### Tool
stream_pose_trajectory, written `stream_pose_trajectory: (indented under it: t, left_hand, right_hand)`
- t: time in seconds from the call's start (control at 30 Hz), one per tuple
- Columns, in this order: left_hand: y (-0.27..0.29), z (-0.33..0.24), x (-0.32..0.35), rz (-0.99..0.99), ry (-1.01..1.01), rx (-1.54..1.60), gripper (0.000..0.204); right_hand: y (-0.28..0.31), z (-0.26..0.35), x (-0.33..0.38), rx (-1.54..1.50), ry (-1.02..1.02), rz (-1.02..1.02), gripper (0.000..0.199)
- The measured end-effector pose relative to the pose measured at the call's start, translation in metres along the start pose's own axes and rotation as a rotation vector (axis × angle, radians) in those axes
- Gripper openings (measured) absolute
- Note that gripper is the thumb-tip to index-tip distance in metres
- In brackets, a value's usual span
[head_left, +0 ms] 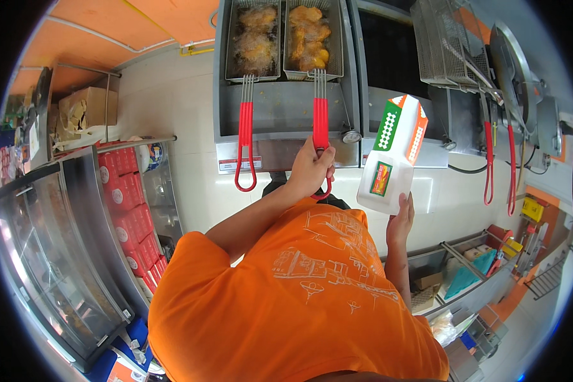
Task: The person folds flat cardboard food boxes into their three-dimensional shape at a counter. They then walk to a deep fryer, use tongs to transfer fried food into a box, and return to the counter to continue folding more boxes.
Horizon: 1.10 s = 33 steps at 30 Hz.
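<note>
Steel fryer (286,105) fills the wall ahead, its oil hidden under two baskets of browned, battered pieces. Left hand (311,170) is clamped on the red handle (321,124) of the right basket (312,38); the left basket (256,39) hangs untouched. Right hand (400,221) grips the bottom of a white carton (393,153), contents unseen. An orange shirt (299,299) blocks the floor below.

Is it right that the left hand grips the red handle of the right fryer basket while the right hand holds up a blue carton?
Not quite. The head view shows the carton in the right hand is white with green and orange panels, not blue. The left hand does grip the red handle of the right fryer basket.
</note>
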<state>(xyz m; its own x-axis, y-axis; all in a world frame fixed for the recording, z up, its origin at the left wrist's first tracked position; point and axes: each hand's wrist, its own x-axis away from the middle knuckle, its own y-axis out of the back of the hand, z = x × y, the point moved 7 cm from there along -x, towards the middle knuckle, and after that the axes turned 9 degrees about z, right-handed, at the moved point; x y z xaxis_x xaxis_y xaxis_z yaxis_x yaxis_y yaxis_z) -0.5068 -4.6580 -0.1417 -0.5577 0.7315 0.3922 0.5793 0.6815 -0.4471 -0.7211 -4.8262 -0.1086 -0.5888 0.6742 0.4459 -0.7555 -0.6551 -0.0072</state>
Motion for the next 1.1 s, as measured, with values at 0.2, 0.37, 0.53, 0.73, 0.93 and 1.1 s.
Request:
stream_pose_trajectory:
  t: [0.2,0.37,0.53,0.73,0.93,1.1]
  left_hand:
    - [-0.001,-0.003,0.005,0.024,-0.012,0.019,0.014]
    - [0.001,-0.007,0.004,0.023,-0.003,-0.004,0.013]
    - [-0.004,-0.02,0.011,0.031,0.026,0.012,0.014]
    - [-0.005,-0.006,0.009,0.021,0.032,0.048,0.017]
    - [0.0,0.003,-0.008,0.009,0.007,-0.007,0.017]
    - [0.01,0.014,-0.026,-0.035,-0.019,-0.018,0.017]
  right_hand:
    - [0.001,-0.002,-0.005,0.019,-0.011,0.025,0.053]
    - [0.001,-0.003,-0.005,-0.011,-0.025,0.006,0.053]
    - [0.003,-0.001,-0.003,-0.011,-0.045,-0.016,0.054]
    - [0.002,-0.002,-0.005,0.012,-0.063,-0.032,0.05]
    - [0.005,-0.003,-0.011,0.027,-0.025,0.03,0.051]
    - [0.009,0.004,-0.012,0.051,-0.014,-0.026,0.049]
